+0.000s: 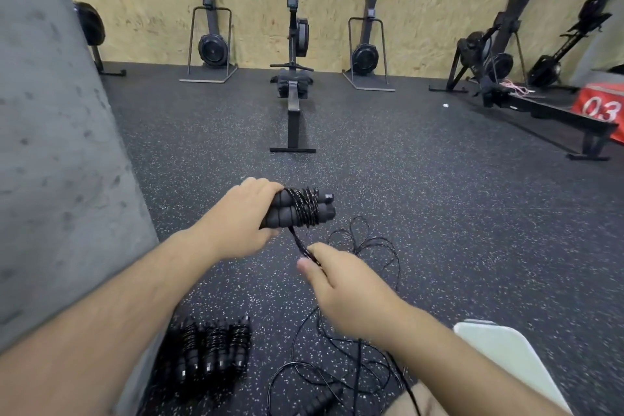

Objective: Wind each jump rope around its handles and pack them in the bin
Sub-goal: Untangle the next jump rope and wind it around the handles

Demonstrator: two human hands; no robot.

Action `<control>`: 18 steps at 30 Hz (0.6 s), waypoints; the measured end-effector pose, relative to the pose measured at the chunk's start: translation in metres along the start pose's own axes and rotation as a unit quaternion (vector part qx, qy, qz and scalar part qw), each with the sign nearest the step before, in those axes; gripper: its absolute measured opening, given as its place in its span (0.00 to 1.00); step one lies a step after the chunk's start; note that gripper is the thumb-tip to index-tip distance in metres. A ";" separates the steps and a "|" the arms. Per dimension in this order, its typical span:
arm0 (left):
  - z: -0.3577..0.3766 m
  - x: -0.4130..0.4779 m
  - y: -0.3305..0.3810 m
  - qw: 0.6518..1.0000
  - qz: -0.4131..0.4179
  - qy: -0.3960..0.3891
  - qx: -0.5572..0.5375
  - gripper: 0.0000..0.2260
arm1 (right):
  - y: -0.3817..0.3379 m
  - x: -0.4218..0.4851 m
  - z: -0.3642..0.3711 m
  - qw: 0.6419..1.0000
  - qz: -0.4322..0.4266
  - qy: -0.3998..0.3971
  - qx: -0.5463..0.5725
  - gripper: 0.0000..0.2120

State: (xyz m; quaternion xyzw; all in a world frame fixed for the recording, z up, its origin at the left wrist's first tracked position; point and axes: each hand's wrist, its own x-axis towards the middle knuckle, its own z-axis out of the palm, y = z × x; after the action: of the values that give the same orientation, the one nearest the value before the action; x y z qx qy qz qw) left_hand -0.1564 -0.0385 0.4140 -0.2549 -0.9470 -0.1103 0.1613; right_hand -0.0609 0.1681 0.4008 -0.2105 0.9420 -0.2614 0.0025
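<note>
Two black foam handles lay side by side, rope coiled around their middle. Wound bundles sat on the floor beside loose ropes.

both bare forearms extended forward, left hand fisted around paired handles, knuckles up, right hand lower and nearer the body, thumb and fingers pinched on the rope, slightly blurred

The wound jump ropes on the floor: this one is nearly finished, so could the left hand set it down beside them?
Probably yes. The wound jump ropes lie below the left hand, with bare floor between and nothing visibly in the way.
</note>
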 end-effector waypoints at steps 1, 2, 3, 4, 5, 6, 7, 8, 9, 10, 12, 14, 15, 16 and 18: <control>0.001 0.000 0.001 1.000 0.013 -0.004 0.010 0.23 | -0.006 -0.001 -0.011 0.999 -0.015 0.012 -0.033 0.13; 0.001 -0.001 0.003 0.999 0.026 -0.010 0.017 0.23 | -0.009 0.000 -0.022 0.997 -0.028 0.024 -0.073 0.13; 0.001 -0.001 0.005 0.999 0.043 -0.017 0.022 0.24 | -0.009 0.004 -0.034 0.991 -0.042 0.043 -0.121 0.13; 0.001 -0.001 0.008 0.998 0.062 -0.025 0.023 0.24 | -0.007 0.011 -0.045 0.983 -0.053 0.057 -0.164 0.14; 0.001 -0.002 0.010 0.996 0.080 -0.033 0.020 0.25 | -0.004 0.018 -0.057 0.975 -0.065 0.069 -0.199 0.15; 0.001 -0.003 0.014 0.994 0.098 -0.040 0.010 0.26 | 0.001 0.025 -0.068 0.969 -0.080 0.083 -0.219 0.15; 0.000 -0.005 0.018 0.992 0.114 -0.045 -0.006 0.26 | 0.007 0.033 -0.076 0.965 -0.093 0.094 -0.226 0.14; 0.000 -0.006 0.023 0.990 0.129 -0.046 -0.027 0.26 | 0.016 0.042 -0.084 0.968 -0.098 0.093 -0.212 0.12; -0.002 -0.008 0.029 0.988 0.141 -0.045 -0.051 0.25 | 0.025 0.050 -0.090 0.970 -0.097 0.088 -0.203 0.10; -0.005 -0.010 0.035 0.985 0.147 -0.043 -0.079 0.25 | 0.035 0.059 -0.095 0.976 -0.089 0.082 -0.180 0.09; -0.011 -0.014 0.047 0.978 0.128 -0.039 -0.159 0.24 | 0.050 0.069 -0.102 0.993 -0.058 0.072 -0.077 0.07; -0.018 -0.017 0.055 0.963 0.083 -0.027 -0.254 0.22 | 0.059 0.068 -0.090 0.998 -0.012 0.059 0.011 0.08; -0.019 -0.017 0.057 0.958 0.061 -0.015 -0.281 0.21 | 0.063 0.066 -0.074 0.999 0.024 0.015 0.023 0.09; -0.020 -0.016 0.057 0.956 0.044 0.000 -0.290 0.20 | 0.061 0.062 -0.051 0.997 0.068 -0.018 0.039 0.10; -0.016 -0.014 0.052 0.967 0.026 0.022 -0.253 0.19 | 0.051 0.046 -0.004 0.996 0.083 -0.018 -0.019 0.13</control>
State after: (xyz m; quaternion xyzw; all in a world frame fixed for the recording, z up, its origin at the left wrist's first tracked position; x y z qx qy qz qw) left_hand -0.1141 -0.0057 0.4303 -0.3092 -0.8776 -0.3476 0.1155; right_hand -0.1235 0.1915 0.3837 -0.1367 0.9607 -0.2389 0.0371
